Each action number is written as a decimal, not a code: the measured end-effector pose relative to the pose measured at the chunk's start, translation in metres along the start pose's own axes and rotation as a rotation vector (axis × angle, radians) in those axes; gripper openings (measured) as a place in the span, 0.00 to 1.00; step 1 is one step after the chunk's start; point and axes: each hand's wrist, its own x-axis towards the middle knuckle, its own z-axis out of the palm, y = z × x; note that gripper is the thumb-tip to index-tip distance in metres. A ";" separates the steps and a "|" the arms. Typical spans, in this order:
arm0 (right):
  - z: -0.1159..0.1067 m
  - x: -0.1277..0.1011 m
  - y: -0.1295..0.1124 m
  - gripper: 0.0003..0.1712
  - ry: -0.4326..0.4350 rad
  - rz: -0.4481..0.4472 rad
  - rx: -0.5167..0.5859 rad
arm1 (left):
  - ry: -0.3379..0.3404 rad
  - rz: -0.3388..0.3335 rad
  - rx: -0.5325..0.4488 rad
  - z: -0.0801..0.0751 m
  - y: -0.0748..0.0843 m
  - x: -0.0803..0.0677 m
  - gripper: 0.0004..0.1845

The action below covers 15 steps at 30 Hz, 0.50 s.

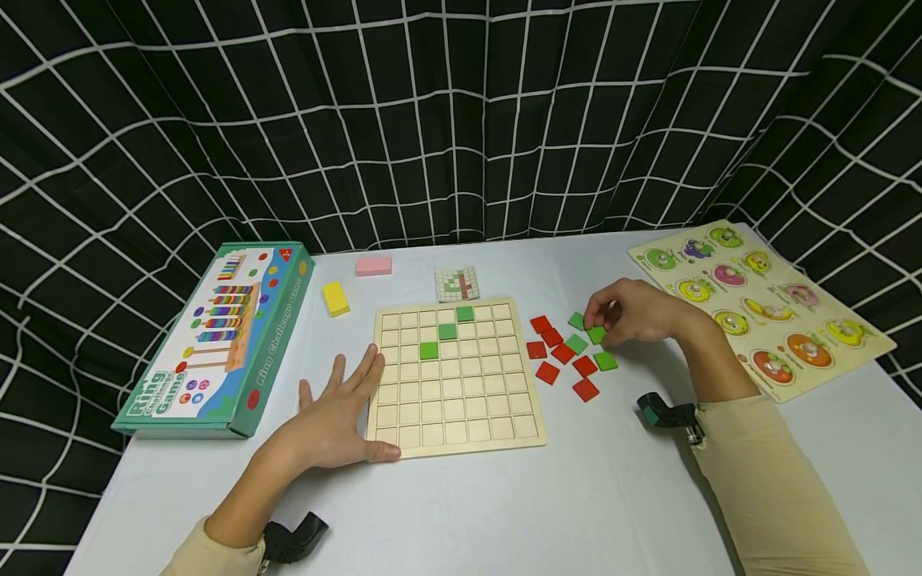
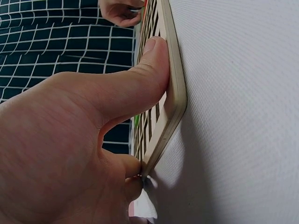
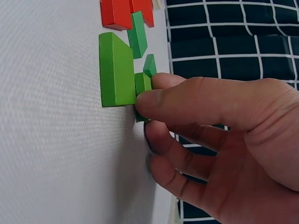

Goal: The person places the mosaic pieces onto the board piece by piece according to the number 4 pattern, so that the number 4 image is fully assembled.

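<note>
A wooden grid board (image 1: 454,400) lies mid-table with three green tiles (image 1: 447,331) set in a diagonal near its far side. My left hand (image 1: 338,412) lies flat on the table, fingers straight along the board's left edge. Its thumb (image 2: 149,70) presses the board's near edge (image 2: 175,84). Loose red tiles (image 1: 547,372) and green tiles (image 1: 606,362) lie right of the board. Over them my right hand (image 1: 612,316) pinches one green tile (image 3: 141,83) between thumb and fingers, on the table beside another green tile (image 3: 114,70).
A teal Ring Challenge Game box (image 1: 216,336) lies at the left. A yellow block (image 1: 334,298), a pink block (image 1: 373,266) and a small pattern card (image 1: 457,283) sit beyond the board. A fruit peg puzzle (image 1: 763,304) lies at the right. Black grid curtain surrounds the table.
</note>
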 end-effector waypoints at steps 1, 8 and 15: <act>0.000 0.000 0.000 0.14 0.001 -0.001 0.002 | 0.000 0.000 0.000 0.000 0.000 0.000 0.73; -0.003 -0.002 0.001 0.16 0.040 0.005 0.085 | -0.003 -0.003 0.009 0.000 -0.001 0.001 0.73; -0.004 -0.004 0.000 0.17 0.098 0.029 0.152 | -0.003 -0.004 0.011 0.001 -0.001 0.001 0.73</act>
